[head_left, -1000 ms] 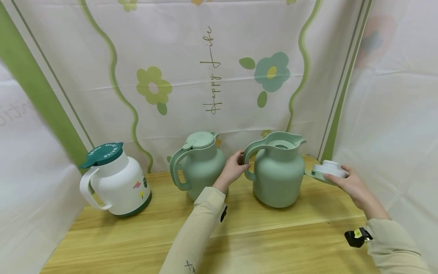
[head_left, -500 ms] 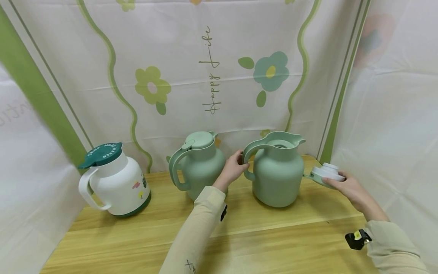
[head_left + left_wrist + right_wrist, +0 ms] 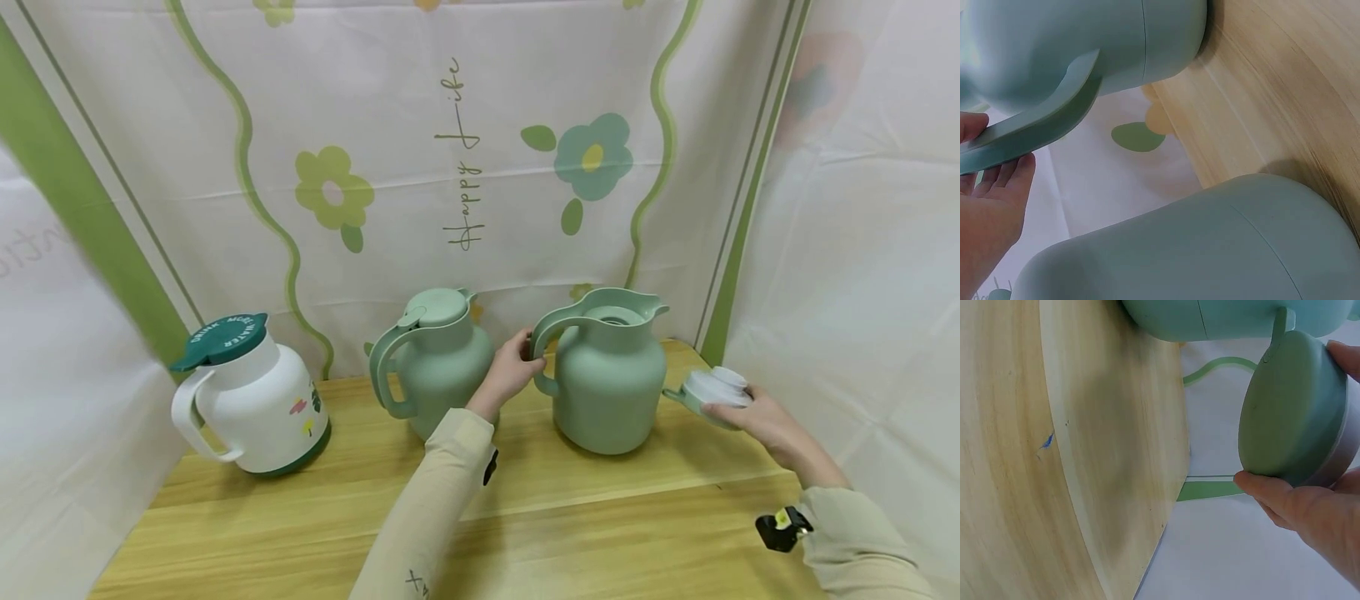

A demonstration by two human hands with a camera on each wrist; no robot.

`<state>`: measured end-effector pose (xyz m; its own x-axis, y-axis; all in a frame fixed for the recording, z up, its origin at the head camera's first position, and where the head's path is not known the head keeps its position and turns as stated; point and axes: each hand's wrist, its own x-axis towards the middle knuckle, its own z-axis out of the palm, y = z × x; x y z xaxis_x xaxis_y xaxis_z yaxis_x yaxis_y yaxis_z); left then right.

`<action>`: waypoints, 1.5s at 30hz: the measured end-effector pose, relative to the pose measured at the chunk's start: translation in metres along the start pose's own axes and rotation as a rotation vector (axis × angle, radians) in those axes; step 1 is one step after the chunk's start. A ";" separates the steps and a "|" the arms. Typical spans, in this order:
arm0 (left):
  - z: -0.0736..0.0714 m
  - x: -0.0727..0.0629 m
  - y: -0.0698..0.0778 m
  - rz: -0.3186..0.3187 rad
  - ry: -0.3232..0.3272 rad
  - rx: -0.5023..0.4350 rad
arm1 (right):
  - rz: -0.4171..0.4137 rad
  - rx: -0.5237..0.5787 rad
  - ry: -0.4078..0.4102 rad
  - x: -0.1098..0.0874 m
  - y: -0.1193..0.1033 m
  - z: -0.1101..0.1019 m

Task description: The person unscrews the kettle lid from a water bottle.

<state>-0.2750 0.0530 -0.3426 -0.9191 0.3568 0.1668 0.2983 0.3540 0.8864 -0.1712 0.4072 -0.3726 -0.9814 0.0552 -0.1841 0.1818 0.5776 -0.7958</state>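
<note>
A green thermos jug (image 3: 611, 387) stands upright at the right with its mouth uncovered. My left hand (image 3: 512, 368) grips its handle (image 3: 1041, 128), thumb on one side and fingers on the other in the left wrist view. Right of the jug, my right hand (image 3: 772, 427) holds the jug's lid (image 3: 712, 390) above the table. The lid is upside down and tilted, its white plug facing up. In the right wrist view the lid's green top (image 3: 1285, 406) shows, with thumb and fingers around its rim.
A second green jug (image 3: 442, 367), lid on, stands just left of my left hand. Farther left is a white jug (image 3: 262, 408) with a dark green lid. All stand on a wooden table (image 3: 600, 533) before a printed curtain (image 3: 405, 275), with white sheeting at both sides.
My right hand has shifted slightly left and down with the lid, which has tilted more. The left hand stays on the jug's handle, and the jugs stand as before.
</note>
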 end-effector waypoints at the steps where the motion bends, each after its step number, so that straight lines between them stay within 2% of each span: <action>1: 0.000 0.000 0.000 0.001 -0.001 -0.003 | -0.003 0.003 0.004 0.000 0.001 0.001; 7: 0.000 0.000 0.001 -0.003 0.001 0.006 | -0.020 0.005 0.039 0.000 0.008 0.005; 13: 0.001 0.000 0.001 -0.011 0.006 0.014 | -0.068 -0.056 0.069 0.004 0.019 0.011; 18: 0.001 0.000 0.001 -0.019 0.005 -0.033 | -0.079 -0.105 0.138 0.010 0.030 0.020; 28: 0.003 0.001 -0.001 -0.023 -0.010 -0.114 | -0.141 -0.183 0.224 0.018 0.054 0.034; 35: 0.003 0.000 -0.002 -0.035 -0.023 -0.138 | -0.092 -0.183 0.178 0.019 0.059 0.037; 39: 0.003 0.000 -0.002 -0.046 -0.038 -0.140 | -0.064 -0.220 0.152 0.020 0.061 0.038; 45: -0.006 -0.017 0.026 -0.067 -0.066 -0.129 | -0.030 -0.253 0.136 0.020 0.060 0.040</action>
<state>-0.2528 0.0508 -0.3197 -0.9158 0.3934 0.0808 0.1977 0.2666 0.9433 -0.1777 0.4102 -0.4473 -0.9886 0.1333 -0.0700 0.1475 0.7646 -0.6274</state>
